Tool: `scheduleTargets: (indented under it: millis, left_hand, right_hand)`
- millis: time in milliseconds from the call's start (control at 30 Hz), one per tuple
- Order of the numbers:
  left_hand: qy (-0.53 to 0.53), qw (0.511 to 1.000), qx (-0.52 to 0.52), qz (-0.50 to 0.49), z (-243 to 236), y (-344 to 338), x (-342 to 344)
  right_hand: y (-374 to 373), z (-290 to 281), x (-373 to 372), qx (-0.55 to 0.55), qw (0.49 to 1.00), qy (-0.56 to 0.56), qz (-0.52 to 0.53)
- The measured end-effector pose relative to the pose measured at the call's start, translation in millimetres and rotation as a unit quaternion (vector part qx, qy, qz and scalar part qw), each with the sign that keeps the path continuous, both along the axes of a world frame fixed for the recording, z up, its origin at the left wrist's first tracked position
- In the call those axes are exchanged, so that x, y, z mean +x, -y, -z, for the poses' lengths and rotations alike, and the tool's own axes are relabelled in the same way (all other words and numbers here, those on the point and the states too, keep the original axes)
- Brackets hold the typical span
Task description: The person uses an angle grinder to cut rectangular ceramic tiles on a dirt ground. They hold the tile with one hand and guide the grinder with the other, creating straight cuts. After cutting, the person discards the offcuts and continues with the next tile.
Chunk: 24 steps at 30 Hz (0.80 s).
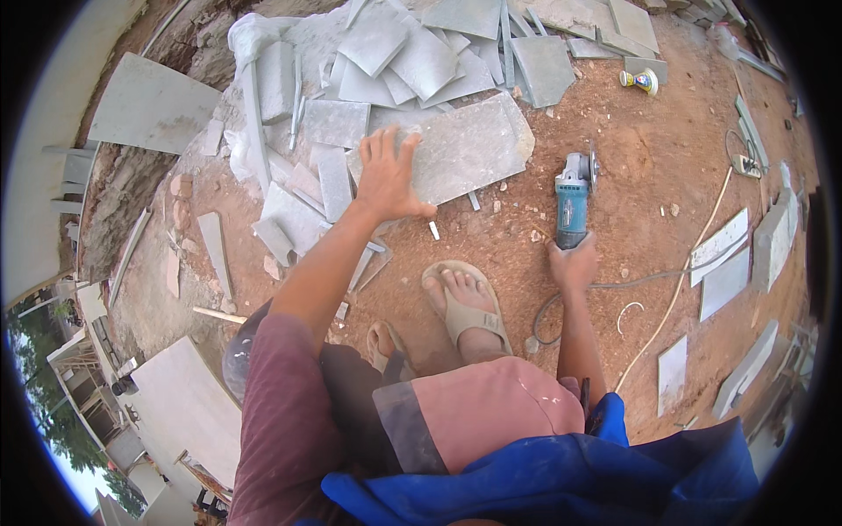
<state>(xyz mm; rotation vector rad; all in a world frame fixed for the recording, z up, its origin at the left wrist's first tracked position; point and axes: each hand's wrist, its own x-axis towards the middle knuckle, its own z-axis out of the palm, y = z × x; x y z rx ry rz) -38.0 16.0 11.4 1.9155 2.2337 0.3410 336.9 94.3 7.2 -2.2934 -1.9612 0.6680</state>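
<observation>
My right hand is wrapped round the rear end of a teal angle grinder, whose metal head and disc point away from me above the dirt. A grey cord trails from the grinder's back end to the right. My left hand, fingers spread, is over the near left part of a large grey stone slab; whether it touches the slab I cannot tell. A small white offcut lies on the ground just below that hand.
Broken grey tiles are heaped beyond the slab, with loose pieces to its left. At right, a power strip and pale cord lie near several slab pieces. A small yellow-and-white tub lies tipped farther off. My sandalled foot is close by.
</observation>
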Motion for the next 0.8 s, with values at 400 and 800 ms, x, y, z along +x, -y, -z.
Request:
scheduleTargets:
  millis: [400,800]
  left_hand:
    - [0.148,0.921,0.190,-0.307,-8,13,-89]
    - [0.385,0.819,0.066,-0.421,21,53,-42]
  right_hand:
    - [-1,3,3,0.012,1.000,0.021,-0.012]
    - [-2,6,6,0.015,1.000,0.014,-0.020]
